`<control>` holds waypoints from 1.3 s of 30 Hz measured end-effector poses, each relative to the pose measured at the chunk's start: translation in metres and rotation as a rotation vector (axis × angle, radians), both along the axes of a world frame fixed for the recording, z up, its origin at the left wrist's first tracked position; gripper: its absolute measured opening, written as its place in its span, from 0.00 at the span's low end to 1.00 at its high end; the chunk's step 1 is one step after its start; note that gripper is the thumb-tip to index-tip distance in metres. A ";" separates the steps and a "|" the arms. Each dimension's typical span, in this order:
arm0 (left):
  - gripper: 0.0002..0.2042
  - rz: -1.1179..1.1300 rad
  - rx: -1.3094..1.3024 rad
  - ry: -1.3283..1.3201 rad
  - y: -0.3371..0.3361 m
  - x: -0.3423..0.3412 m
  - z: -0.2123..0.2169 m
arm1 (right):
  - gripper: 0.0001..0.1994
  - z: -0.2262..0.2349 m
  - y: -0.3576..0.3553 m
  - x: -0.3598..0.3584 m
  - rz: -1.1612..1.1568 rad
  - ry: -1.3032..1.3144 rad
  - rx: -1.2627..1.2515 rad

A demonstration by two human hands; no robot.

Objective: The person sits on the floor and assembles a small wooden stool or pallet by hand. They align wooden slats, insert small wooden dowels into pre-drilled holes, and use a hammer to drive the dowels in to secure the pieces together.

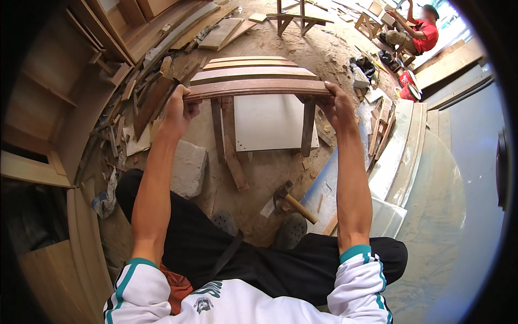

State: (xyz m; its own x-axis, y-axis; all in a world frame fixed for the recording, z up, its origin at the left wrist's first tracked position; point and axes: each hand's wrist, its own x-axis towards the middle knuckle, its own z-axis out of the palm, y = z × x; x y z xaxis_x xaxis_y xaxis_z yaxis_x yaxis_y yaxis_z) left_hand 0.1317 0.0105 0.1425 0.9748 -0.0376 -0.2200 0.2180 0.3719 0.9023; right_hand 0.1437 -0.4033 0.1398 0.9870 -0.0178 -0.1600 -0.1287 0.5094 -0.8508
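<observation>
My left hand and my right hand are closed around opposite ends of a long reddish-brown wooden board. It is the nearest of several parallel slats over a low wooden stand with dark legs. Whether the board is fixed to the stand or only rests there, I cannot tell. Paler slats lie just beyond it. Under the stand a white panel shows between the legs. On the ground near my right foot is a hammer with a wooden handle.
A pale stone block sits inside my left forearm. Wood scraps pile along the left beside cabinet frames. Glass sheets and planks lean at right. Farther off are red buckets and a seated person in red.
</observation>
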 end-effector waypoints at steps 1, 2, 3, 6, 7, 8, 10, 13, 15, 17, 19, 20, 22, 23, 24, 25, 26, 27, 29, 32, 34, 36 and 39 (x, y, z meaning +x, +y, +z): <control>0.09 0.005 -0.006 -0.016 0.002 -0.002 -0.003 | 0.13 -0.002 -0.001 -0.008 0.018 -0.037 0.030; 0.09 0.019 -0.006 -0.025 0.007 -0.007 -0.011 | 0.13 -0.008 0.002 -0.015 0.043 -0.067 0.066; 0.09 0.033 -0.006 -0.035 0.011 -0.011 -0.019 | 0.14 -0.012 0.006 -0.022 0.034 -0.073 0.065; 0.12 -0.025 0.016 -0.095 0.022 -0.026 -0.041 | 0.16 -0.021 0.016 -0.046 0.022 -0.103 0.054; 0.14 -0.060 0.014 -0.101 0.018 -0.033 -0.043 | 0.18 -0.021 0.016 -0.055 0.025 -0.123 0.044; 0.17 -0.090 0.017 -0.110 0.013 -0.041 -0.038 | 0.19 -0.021 0.018 -0.062 0.033 -0.147 0.037; 0.21 -0.161 0.032 -0.118 0.014 -0.052 -0.034 | 0.24 -0.025 0.017 -0.074 0.068 -0.182 -0.044; 0.25 -0.224 0.066 -0.102 0.019 -0.069 -0.037 | 0.25 -0.018 0.017 -0.094 0.064 -0.195 -0.092; 0.26 -0.179 0.075 -0.098 0.012 -0.080 -0.041 | 0.27 -0.025 0.008 -0.099 0.051 -0.197 -0.039; 0.25 -0.187 0.087 -0.082 0.006 -0.089 -0.036 | 0.29 -0.023 0.000 -0.110 0.048 -0.200 -0.034; 0.24 -0.130 0.138 -0.046 -0.005 -0.097 -0.038 | 0.31 -0.025 -0.012 -0.121 0.039 -0.167 -0.042; 0.23 -0.063 0.185 -0.019 -0.012 -0.103 -0.042 | 0.32 -0.028 -0.016 -0.126 0.046 -0.161 -0.045; 0.22 0.021 0.371 0.014 -0.029 -0.110 -0.047 | 0.33 -0.039 -0.017 -0.134 0.033 -0.144 -0.032; 0.23 0.038 0.509 0.020 -0.039 -0.114 -0.049 | 0.34 -0.045 -0.017 -0.140 0.023 -0.127 -0.018; 0.25 0.054 0.646 0.027 -0.044 -0.118 -0.052 | 0.34 -0.052 -0.016 -0.145 0.013 -0.111 -0.003; 0.26 0.059 0.608 -0.001 -0.046 -0.117 -0.061 | 0.35 -0.058 -0.017 -0.146 0.008 -0.103 0.014; 0.28 0.063 0.575 -0.025 -0.046 -0.118 -0.072 | 0.36 -0.064 -0.020 -0.150 0.013 -0.086 0.019; 0.29 0.067 0.542 -0.050 -0.045 -0.120 -0.082 | 0.36 -0.071 -0.023 -0.154 0.029 -0.076 0.024; 0.26 0.041 0.481 -0.051 -0.049 -0.123 -0.083 | 0.36 -0.079 -0.029 -0.159 0.037 -0.062 0.025; 0.24 0.018 0.449 -0.076 -0.048 -0.129 -0.099 | 0.36 -0.094 -0.028 -0.163 0.034 -0.036 0.033; 0.24 0.013 0.442 -0.086 -0.048 -0.132 -0.111 | 0.36 -0.101 -0.029 -0.164 0.056 -0.024 0.052; 0.24 0.008 0.428 -0.078 -0.049 -0.135 -0.117 | 0.36 -0.108 -0.032 -0.166 0.072 0.001 0.076; 0.24 0.020 0.473 -0.063 -0.051 -0.137 -0.117 | 0.34 -0.116 -0.040 -0.167 0.087 0.045 0.116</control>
